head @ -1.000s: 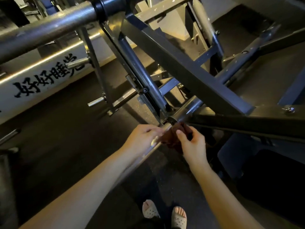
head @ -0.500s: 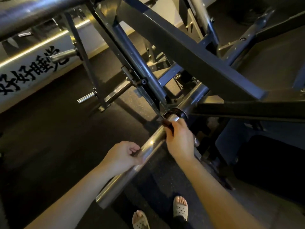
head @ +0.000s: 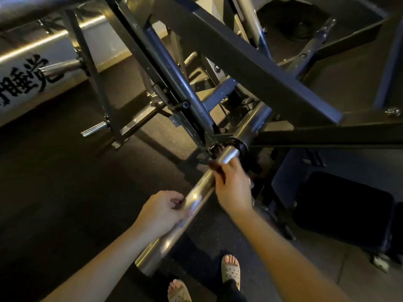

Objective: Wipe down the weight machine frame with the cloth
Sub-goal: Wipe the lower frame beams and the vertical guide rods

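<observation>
The cloth (head: 216,167) looks soft and limp, bunched in the right hand's (head: 233,188) closed grip on the slick, rigid bar (head: 197,196), which the left hand (head: 161,211) clasps lower down.

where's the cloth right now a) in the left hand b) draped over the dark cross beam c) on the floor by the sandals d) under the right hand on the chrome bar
d: the cloth peeks out from under the right hand, held against the chrome bar.
</observation>
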Demonstrator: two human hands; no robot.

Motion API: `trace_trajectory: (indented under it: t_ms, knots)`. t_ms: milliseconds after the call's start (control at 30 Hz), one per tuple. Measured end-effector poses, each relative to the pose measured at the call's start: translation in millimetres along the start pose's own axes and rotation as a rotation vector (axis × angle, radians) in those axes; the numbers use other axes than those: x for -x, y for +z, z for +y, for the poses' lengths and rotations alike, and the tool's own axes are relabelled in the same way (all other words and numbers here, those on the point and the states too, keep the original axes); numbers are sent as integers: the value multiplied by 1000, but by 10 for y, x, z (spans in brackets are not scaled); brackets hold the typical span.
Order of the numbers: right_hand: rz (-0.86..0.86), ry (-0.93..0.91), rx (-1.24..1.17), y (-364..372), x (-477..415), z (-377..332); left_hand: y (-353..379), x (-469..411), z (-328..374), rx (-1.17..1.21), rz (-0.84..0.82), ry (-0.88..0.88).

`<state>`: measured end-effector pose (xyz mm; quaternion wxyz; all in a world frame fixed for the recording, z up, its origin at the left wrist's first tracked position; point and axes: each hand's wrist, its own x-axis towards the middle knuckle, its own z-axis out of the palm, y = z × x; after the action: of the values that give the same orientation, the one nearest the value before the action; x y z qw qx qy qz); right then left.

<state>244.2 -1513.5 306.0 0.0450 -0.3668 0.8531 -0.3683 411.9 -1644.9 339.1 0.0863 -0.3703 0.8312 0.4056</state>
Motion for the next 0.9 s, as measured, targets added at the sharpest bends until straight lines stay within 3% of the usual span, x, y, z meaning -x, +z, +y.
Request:
trace_trajectory:
  t_ms: [100,167,300,400,467,567,667,733,833,900]
  knots:
    - [-162,-175,13,-8,388,-126,-19,0,-28,39,-47,-8]
    - [-178,-255,103,-92,207,-5,-13,6,-23,18,-28,8]
    - [19,-13,119,-274,-489,280,-4,43,-24,-6,13,17]
    - [77,71,103,-144,-402,180,8,119,-93,-2,27,17]
    - [27,-25,68,27,23,-30,-15,176,-125,27,13,15]
    - [-195,-236,-45,121,736,-336,-57,252,-187,116,-13,10]
    - [-274,-384,26,11,722,-286,-73,317,-260,106,4,21]
    - [-142,-267,102,-41,337,-109,-78,349,-307,72,6,23]
    - [38,60,92,-133,-159,113,-75,416,-378,62,28,16]
    - [93,114,102,-58,-109,38,-78,490,-431,70,35,12]
